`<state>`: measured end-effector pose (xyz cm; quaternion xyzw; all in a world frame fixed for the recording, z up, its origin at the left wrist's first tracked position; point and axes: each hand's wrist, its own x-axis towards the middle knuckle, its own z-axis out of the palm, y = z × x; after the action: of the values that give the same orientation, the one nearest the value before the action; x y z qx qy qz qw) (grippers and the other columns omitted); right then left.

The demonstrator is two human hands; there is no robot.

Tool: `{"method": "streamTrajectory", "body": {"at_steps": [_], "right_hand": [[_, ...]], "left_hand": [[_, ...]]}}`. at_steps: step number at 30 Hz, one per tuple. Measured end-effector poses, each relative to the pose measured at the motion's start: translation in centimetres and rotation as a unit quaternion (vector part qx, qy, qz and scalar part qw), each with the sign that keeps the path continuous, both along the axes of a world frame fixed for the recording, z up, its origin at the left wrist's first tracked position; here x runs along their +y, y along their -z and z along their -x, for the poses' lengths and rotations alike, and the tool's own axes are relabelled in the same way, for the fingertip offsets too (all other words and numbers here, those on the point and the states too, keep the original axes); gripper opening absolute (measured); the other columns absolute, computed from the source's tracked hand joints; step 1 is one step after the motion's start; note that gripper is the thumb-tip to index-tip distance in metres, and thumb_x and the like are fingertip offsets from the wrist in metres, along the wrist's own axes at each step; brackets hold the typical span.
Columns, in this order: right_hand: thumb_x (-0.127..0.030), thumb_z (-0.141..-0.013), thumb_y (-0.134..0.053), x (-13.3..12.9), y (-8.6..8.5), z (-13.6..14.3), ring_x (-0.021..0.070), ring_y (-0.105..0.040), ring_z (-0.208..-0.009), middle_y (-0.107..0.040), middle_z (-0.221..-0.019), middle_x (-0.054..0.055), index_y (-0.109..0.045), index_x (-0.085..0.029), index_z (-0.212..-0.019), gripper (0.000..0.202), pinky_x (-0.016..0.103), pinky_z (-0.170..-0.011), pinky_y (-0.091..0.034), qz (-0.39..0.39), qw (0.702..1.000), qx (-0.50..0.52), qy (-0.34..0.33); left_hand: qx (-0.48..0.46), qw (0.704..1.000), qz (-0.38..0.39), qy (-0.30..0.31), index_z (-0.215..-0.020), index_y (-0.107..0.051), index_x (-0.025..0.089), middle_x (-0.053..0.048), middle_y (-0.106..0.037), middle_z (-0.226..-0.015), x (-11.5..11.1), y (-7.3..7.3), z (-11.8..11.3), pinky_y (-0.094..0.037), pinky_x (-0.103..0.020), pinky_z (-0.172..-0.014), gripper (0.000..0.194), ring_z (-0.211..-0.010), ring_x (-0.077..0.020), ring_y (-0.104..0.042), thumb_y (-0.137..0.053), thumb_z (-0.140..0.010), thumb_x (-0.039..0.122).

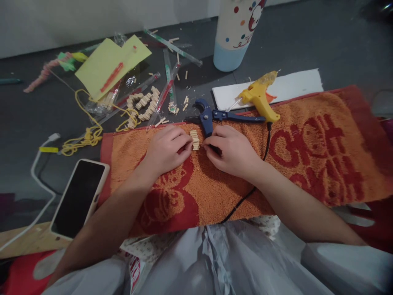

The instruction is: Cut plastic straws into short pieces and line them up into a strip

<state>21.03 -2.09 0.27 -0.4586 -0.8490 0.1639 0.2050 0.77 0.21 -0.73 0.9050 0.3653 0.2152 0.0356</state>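
Note:
A small stack of short wooden stick pieces (195, 140) lies on the orange and red towel (215, 192), between my two hands. My left hand (168, 148) is closed, its thumb and fingertips pinched against the left ends of the pieces. From the other side, my right hand (231, 149) comes close to the right ends with its fingers curled into a pinch; whether anything is between them is hidden. Just beyond my hands lies a blue-handled cutter (206, 116). A yellow glue gun (260, 96) rests to its right, with its black cord running under my right forearm.
A white strip of board (294, 87) lies behind the glue gun, and a tumbler (230, 51) stands at the back. Zigzag chains of glued sticks (150, 107), clear plastic sleeves, yellow paper (98, 69) and yellow yarn (89, 137) lie left. A phone (80, 196) sits near my left forearm.

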Motion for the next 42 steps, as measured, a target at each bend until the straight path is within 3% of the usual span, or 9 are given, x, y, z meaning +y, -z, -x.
{"method": "streamTrajectory", "body": {"at_steps": [13, 22, 28, 32, 42], "right_hand": [[-0.017, -0.082, -0.049, 0.1, -0.1, -0.1, 0.0225, -0.051, -0.078, -0.058, -0.079, 0.01, -0.069, -0.014, -0.083, 0.02, 0.034, -0.074, -0.042, -0.006, 1.0, -0.01, -0.007], [-0.019, -0.084, -0.047, 0.1, -0.2, 0.0, 0.0219, -0.05, -0.077, -0.056, -0.078, 0.009, -0.068, -0.016, -0.081, 0.022, 0.035, -0.073, -0.041, -0.01, 1.0, -0.003, 0.003], [-0.023, -0.087, -0.044, 0.7, -1.2, -1.4, 0.0273, -0.053, -0.086, -0.058, -0.085, 0.012, -0.067, -0.017, -0.093, 0.024, 0.042, -0.078, -0.042, -0.074, 0.99, -0.009, 0.123], [-0.027, -0.088, -0.045, 1.4, -1.4, -3.1, 0.0327, -0.053, -0.093, -0.058, -0.093, 0.015, -0.064, -0.017, -0.098, 0.025, 0.049, -0.081, -0.041, -0.095, 0.977, -0.032, 0.187], [-0.039, -0.084, -0.051, 2.4, 0.2, -3.9, 0.035, -0.051, -0.099, -0.061, -0.098, 0.017, -0.062, -0.013, -0.102, 0.033, 0.052, -0.083, -0.039, -0.07, 0.974, -0.132, 0.168]], "left_hand": [[-0.022, 0.999, 0.036, -0.005, -0.083, -0.065, 0.018, -0.006, -0.064, -0.083, -0.1, 0.0, 0.0, -0.046, -0.033, -0.079, 0.013, -0.082, -0.0176, -0.057, -0.053, -0.083, 0.023], [-0.004, 1.0, 0.007, -0.008, -0.081, -0.064, 0.018, -0.005, -0.064, -0.081, 0.0, -0.1, -0.1, -0.047, -0.031, -0.074, 0.012, -0.079, -0.0171, -0.057, -0.053, -0.083, 0.023], [-0.009, 1.0, 0.01, -0.019, -0.08, -0.062, 0.019, -0.005, -0.064, -0.079, 0.0, -0.2, 0.0, -0.047, -0.031, -0.074, 0.01, -0.078, -0.0168, -0.057, -0.053, -0.082, 0.022], [-0.044, 0.998, 0.02, -0.031, -0.078, -0.061, 0.019, -0.004, -0.064, -0.079, 0.1, -0.1, 0.0, -0.048, -0.031, -0.073, 0.007, -0.077, -0.0156, -0.058, -0.054, -0.08, 0.021], [-0.211, 0.966, 0.097, -0.11, -0.073, -0.062, 0.018, -0.001, -0.065, -0.074, 0.1, -0.8, 0.5, -0.048, -0.025, -0.062, 0.004, -0.068, -0.0112, -0.058, -0.059, -0.075, 0.017]]}}
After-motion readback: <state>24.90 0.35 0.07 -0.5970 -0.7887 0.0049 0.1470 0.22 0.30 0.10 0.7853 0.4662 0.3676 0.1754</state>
